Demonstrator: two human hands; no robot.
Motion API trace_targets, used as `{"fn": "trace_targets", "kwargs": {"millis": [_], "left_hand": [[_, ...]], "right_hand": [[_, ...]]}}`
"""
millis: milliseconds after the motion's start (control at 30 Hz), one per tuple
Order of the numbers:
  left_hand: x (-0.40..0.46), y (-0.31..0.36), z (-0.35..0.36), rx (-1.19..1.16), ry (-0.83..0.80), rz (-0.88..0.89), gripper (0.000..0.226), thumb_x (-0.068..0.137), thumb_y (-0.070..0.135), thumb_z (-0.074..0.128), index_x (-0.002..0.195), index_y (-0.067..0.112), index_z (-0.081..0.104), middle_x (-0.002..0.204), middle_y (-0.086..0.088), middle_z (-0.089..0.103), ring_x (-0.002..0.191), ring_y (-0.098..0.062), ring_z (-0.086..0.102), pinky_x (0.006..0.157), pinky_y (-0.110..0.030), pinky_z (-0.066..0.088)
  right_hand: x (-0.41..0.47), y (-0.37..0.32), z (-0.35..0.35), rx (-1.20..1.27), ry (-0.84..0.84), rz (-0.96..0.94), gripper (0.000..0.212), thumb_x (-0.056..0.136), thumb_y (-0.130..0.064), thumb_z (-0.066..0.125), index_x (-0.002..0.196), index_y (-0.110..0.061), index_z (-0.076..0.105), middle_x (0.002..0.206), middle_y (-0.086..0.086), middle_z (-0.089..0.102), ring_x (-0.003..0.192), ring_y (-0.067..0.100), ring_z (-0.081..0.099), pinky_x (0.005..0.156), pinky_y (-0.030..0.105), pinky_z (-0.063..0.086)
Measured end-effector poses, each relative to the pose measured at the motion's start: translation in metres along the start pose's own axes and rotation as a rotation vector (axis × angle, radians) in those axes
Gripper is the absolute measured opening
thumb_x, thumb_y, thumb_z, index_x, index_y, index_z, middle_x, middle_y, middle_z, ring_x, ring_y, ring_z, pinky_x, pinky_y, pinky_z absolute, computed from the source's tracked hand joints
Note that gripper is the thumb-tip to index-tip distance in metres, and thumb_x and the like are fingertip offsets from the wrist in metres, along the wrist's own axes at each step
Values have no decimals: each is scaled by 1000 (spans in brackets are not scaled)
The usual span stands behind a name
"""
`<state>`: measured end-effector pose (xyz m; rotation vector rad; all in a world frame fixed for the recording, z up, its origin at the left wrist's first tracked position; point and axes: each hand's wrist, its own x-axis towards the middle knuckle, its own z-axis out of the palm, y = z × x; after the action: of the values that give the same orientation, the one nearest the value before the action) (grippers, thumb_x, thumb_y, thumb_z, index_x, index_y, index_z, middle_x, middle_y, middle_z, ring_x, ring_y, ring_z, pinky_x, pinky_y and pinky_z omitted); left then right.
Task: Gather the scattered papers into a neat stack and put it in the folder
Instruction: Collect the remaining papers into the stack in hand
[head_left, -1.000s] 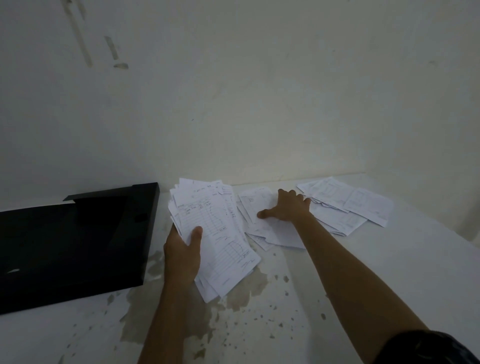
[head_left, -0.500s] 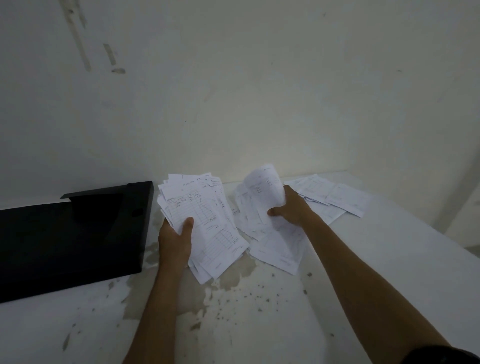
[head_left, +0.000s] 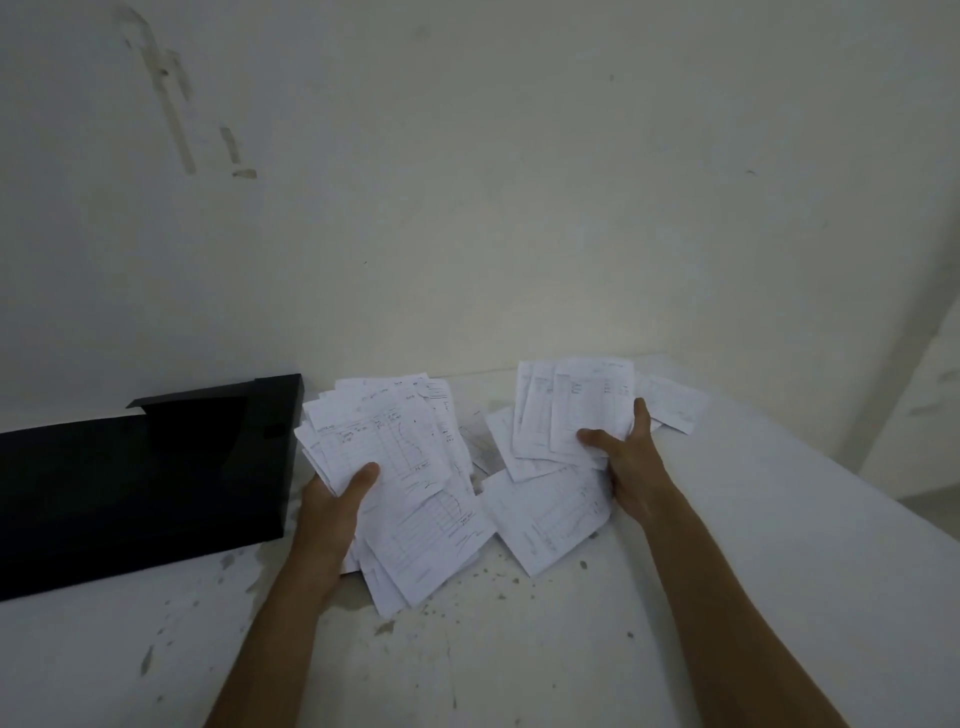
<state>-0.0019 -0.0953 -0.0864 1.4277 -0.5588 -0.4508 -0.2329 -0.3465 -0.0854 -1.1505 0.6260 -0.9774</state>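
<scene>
My left hand (head_left: 337, 506) grips a loose, fanned bundle of white printed papers (head_left: 395, 457) just right of the black folder (head_left: 140, 478), which lies open on the table at the left. My right hand (head_left: 626, 457) holds a second, smaller bunch of papers (head_left: 576, 410) lifted upright above the table. Under that hand a few sheets (head_left: 545, 519) hang or lie loosely, and one more sheet (head_left: 672, 408) rests flat on the table behind it.
The white table (head_left: 727, 597) is stained and speckled near its front middle. A bare pale wall (head_left: 467, 208) rises right behind the papers. The table's right edge runs diagonally toward the far right corner.
My right hand went from pressing flat on the scattered sheets to lifting a bunch of them upright. Fewer sheets lie at the right. The left hand kept its bundle.
</scene>
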Motion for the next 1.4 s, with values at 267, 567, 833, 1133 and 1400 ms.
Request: {"fn": "trace_targets", "kwargs": {"millis": [267, 567, 833, 1133, 1400], "left_hand": [[9, 8, -21, -167, 18, -42, 42, 90, 26, 68, 131, 24, 59, 122, 0, 68, 112, -23, 64, 100, -51, 48], [0, 14, -11, -271, -107, -69, 58, 78, 32, 72, 133, 28, 58, 122, 1, 69, 114, -24, 64, 94, -47, 51], [-4, 17, 1, -361, -128, -245, 25, 85, 27, 69, 110, 27, 70, 106, -7, 75, 100, -30, 66, 88, -48, 53], [-7, 16, 4, -415, -208, -363, 36, 86, 22, 70, 121, 15, 68, 116, -13, 72, 111, -34, 64, 102, -51, 47], [-6, 12, 10, -430, -261, -359, 42, 85, 18, 70, 126, 13, 65, 121, -13, 70, 115, -33, 63, 106, -51, 44]], "right_hand": [[3, 0, 15, 237, 13, -17, 67, 82, 4, 74, 141, -14, 49, 133, 12, 65, 118, 35, 65, 94, 54, 56], [-16, 5, 50, 80, -140, 116, 50, 85, 2, 72, 131, -12, 58, 126, 15, 68, 108, 33, 70, 78, 45, 61], [-38, 1, 83, -17, -358, 81, 56, 90, -10, 71, 140, -20, 47, 133, 10, 65, 117, 29, 67, 93, 46, 58], [-57, 4, 105, -163, -416, 92, 36, 101, -45, 49, 137, -39, 45, 131, -8, 66, 117, 12, 67, 98, 35, 55], [-63, 0, 112, -196, -400, 25, 25, 96, -49, 51, 121, -46, 50, 124, -15, 67, 110, 4, 68, 84, 20, 57]]}}
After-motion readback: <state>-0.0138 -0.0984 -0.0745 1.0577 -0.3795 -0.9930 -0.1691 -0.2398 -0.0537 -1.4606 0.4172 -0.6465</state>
